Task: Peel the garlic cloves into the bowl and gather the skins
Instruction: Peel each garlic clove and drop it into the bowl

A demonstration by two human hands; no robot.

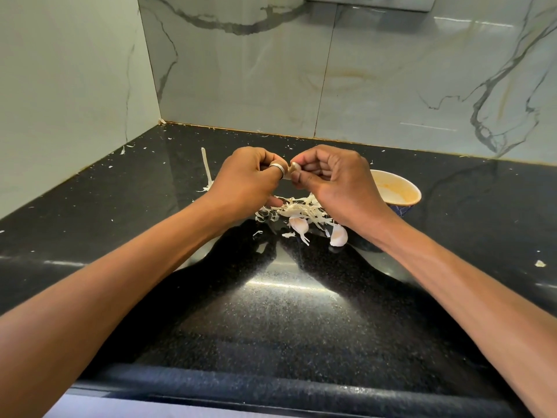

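Garlic clove (294, 168) pinched between curled fingers (313, 170) of left hand (245, 179) and right hand (337, 185), above skins (298, 211)

The countertop (271, 312) is black speckled stone, polished glossy enough to mirror the arms, and the wall tiles (376, 70) at the far side and left are smooth, glossy and marble-veined. The garlic skins (297, 210) heaped mid-counter look dry, thin, papery and matt, while the garlic clove (294, 168) pinched between the left hand (244, 182) and right hand (340, 188) has a smooth, faintly shiny husk. The ring (278, 168) on the left hand is bright silvery metal, and the bowl (401, 191) on the right looks glazed ceramic, cream inside, dark blue outside.
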